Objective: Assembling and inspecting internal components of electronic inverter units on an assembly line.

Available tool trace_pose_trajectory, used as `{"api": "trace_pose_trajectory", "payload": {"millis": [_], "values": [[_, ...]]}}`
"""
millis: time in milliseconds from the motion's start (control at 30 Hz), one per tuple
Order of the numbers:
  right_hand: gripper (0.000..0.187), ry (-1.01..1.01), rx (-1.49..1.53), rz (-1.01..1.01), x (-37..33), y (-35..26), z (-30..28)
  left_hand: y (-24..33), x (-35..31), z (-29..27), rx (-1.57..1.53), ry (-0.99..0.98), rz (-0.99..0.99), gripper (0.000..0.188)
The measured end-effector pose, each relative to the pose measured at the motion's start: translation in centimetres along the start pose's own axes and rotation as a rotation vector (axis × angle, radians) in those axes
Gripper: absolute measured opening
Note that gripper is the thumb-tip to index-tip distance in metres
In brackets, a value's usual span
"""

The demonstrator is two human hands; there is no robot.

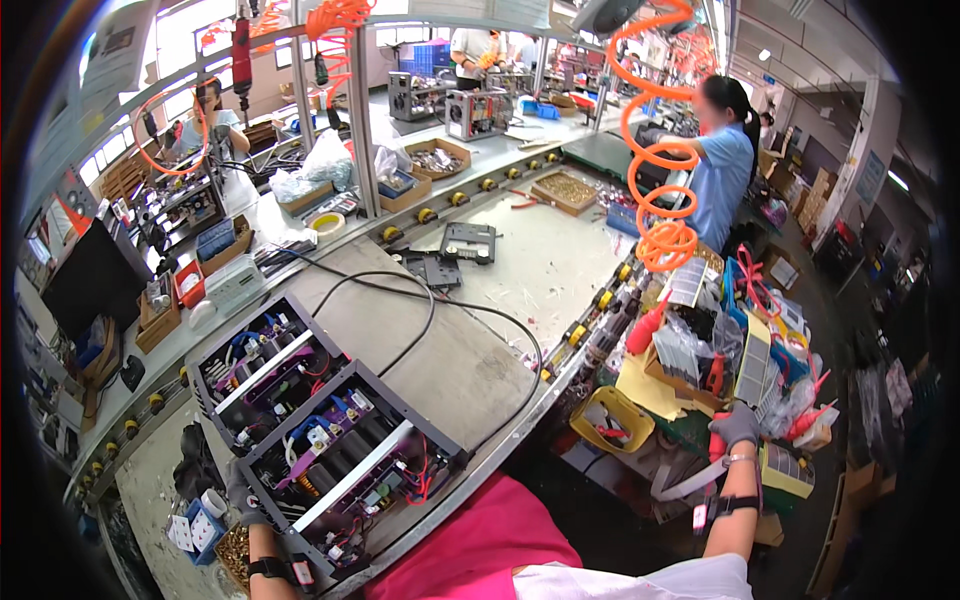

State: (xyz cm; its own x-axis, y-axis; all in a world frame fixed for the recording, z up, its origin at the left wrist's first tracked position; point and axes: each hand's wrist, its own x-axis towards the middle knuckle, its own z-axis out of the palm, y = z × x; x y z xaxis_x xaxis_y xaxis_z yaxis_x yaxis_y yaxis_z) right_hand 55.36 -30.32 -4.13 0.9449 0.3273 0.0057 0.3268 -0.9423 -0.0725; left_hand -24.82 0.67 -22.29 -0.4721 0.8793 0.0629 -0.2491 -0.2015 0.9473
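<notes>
Two open metal chassis with circuit boards, wires and a silver crossbar lie side by side on the bench: a near chassis (345, 480) and a far chassis (265, 370). My left hand (243, 497), in a grey glove, is at the left side of the near chassis; its fingers are mostly hidden. Out to the right, my right hand (738, 428), also gloved in grey, is closed around a red object (717, 442) at the cluttered side table. Most of that object is covered by the hand, so its kind is unclear.
A black cable (540, 350) loops over the grey board (440, 370). Red squeeze bottles (648, 327) and a yellow bin (612, 420) are at the right. Orange coiled hose (660, 150) hangs overhead. A co-worker in blue (715, 185) stands far right. Screws fill a box (235, 555) at lower left.
</notes>
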Motion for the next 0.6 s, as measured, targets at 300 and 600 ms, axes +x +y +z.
{"api": "trace_pose_trajectory", "payload": {"millis": [300,600], "values": [[0.053,0.346,1.066,-0.829,-10.4,-12.6,-12.2,2.4,-1.7,3.1,0.591,-0.05,0.282,0.016],[0.055,-0.522,1.46,-1.455,-24.5,-39.8,-13.1,7.9,-5.5,6.1,0.99,-0.093,0.524,0.014]]}}
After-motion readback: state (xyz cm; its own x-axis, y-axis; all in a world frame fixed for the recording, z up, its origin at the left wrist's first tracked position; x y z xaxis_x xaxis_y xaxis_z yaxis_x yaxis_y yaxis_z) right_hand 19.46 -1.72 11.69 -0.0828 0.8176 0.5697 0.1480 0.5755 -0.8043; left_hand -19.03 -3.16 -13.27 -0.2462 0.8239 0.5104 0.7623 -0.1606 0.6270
